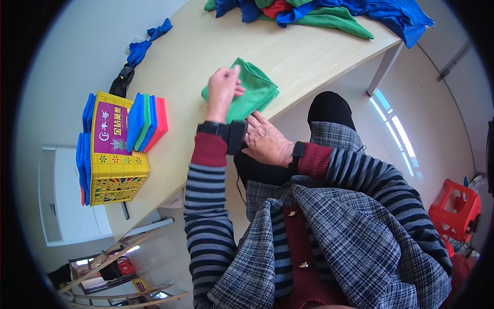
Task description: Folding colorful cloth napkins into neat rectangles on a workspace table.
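A folded green cloth lies near the table's front edge, its layered edges showing on the far right side. Over its left part is my left hand, with fingers partly bent and smeared by motion, so I cannot tell whether they grip the fabric. My right hand rests at the cloth's near corner, fingers stretched out and the fingertips against the fabric. Each wrist wears a dark band, and the left one carries a black box-shaped device.
On the table's left stands a yellow crate, with folded blue, green and red cloths beside it. Loose blue, green and red cloths are heaped at the far side. A red plastic stool is on the floor at right.
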A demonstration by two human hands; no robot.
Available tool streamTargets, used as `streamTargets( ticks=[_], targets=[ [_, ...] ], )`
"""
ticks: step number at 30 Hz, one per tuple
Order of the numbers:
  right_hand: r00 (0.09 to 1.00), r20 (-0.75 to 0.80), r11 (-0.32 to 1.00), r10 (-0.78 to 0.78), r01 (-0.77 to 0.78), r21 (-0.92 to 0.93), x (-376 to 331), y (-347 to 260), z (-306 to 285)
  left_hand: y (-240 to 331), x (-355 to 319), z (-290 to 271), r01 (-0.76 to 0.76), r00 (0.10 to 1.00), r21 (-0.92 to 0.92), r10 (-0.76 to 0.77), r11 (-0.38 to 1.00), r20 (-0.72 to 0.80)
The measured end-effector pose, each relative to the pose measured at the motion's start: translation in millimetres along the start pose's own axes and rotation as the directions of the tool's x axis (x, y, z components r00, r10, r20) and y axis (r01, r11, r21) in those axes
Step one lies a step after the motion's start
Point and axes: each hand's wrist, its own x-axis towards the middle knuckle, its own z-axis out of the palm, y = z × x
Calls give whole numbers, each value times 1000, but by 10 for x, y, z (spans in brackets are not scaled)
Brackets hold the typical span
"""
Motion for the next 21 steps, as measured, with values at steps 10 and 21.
streamTargets(
  ticks=[10,21],
  targets=[
    [997,-73,999,-40,37,-39,13,19,28,-650,-855,-448,-432,865,679,486,594,125],
    [872,488,940,27,-188,283,388,-28,-675,-766,-911,-451,-441,858,803,449,400,247]
  ],
)
